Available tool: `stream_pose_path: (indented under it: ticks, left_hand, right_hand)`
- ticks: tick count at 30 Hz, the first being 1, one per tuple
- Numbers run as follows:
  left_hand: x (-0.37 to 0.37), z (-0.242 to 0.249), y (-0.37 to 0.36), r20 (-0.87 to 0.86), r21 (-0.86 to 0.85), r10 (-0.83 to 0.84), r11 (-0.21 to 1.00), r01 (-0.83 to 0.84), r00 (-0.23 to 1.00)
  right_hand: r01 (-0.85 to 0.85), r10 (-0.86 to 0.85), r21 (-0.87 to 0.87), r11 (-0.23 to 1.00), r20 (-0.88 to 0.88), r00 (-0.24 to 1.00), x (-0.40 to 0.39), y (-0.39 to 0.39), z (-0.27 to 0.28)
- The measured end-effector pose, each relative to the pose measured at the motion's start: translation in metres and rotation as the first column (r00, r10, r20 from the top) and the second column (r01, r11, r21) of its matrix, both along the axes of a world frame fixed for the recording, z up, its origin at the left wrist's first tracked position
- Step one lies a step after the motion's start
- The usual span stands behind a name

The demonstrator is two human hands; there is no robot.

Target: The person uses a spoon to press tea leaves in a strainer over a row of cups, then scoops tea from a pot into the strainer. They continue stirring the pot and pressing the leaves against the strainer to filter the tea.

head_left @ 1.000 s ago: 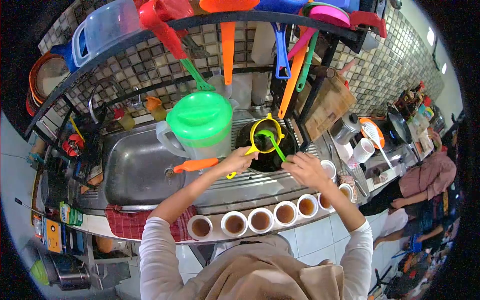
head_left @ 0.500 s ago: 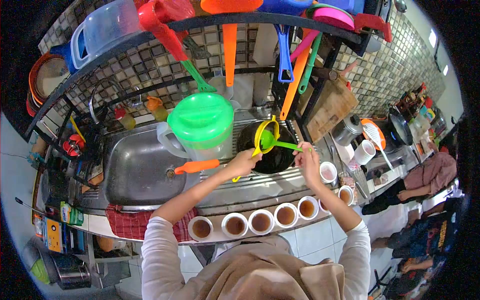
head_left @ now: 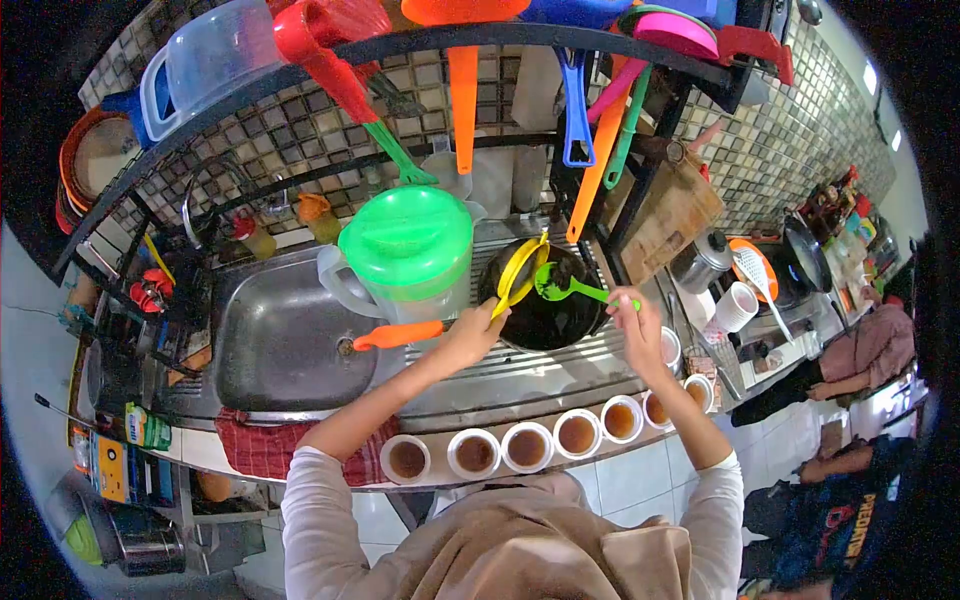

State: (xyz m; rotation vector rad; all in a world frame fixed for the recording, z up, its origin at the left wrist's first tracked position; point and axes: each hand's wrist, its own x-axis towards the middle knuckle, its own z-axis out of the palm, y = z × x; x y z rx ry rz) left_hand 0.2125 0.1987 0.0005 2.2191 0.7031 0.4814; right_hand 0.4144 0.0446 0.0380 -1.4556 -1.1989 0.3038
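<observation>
My left hand [head_left: 474,335] is closed round the handle of a yellow strainer [head_left: 517,268], which is tipped on its side above a dark pot [head_left: 548,328]. In my right hand [head_left: 637,318] is the handle of a green ladle [head_left: 556,283]. The ladle's bowl is over the pot, just right of the strainer, and looks dark inside. Dark liquid shows in the pot, which stands on the ribbed drainboard. A line of white cups [head_left: 527,447] with brown liquid runs along the counter's front edge, below my forearms. Another white cup [head_left: 670,345] is partly hidden behind my right wrist.
A pitcher with a green lid [head_left: 406,235] stands left of the pot, beside the steel sink [head_left: 290,345]. An orange handle [head_left: 400,335] juts over the sink's edge. Utensils such as a blue-handled one [head_left: 575,110] hang overhead. Other people [head_left: 865,345] are at the right.
The yellow strainer has tilted from facing up to nearly edge-on. The green ladle has come out of the strainer and moved right, over the pot, as my right hand shifted right.
</observation>
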Motion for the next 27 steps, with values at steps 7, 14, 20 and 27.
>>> stream_pose_path:
  ticks: [7, 14, 20, 27]
  left_hand:
    - [-0.009, 0.017, -0.016, -0.117, 0.180, 0.031, 0.984, -0.009, 0.993]
    - [-0.008, 0.013, -0.014, -0.099, 0.159, 0.050, 0.987, -0.034, 0.994]
    - [-0.011, 0.019, -0.011, -0.143, -0.120, -0.029, 0.993, 0.012, 0.989]
    - [-0.013, 0.009, -0.008, 0.116, -0.505, -0.055, 0.856, 0.107, 0.992]
  right_hand:
    - [-0.107, 0.241, -0.227, 0.968, 0.722, 0.648, -0.016, -0.008, 0.010]
    - [-0.058, 0.189, -0.203, 0.978, 0.720, 0.668, -0.014, -0.004, 0.005]
    - [-0.006, 0.156, -0.231, 0.973, 0.639, 0.753, -0.011, -0.004, 0.003]
    - [0.033, 0.058, -0.137, 0.990, 0.615, 0.787, -0.013, -0.006, 0.025]
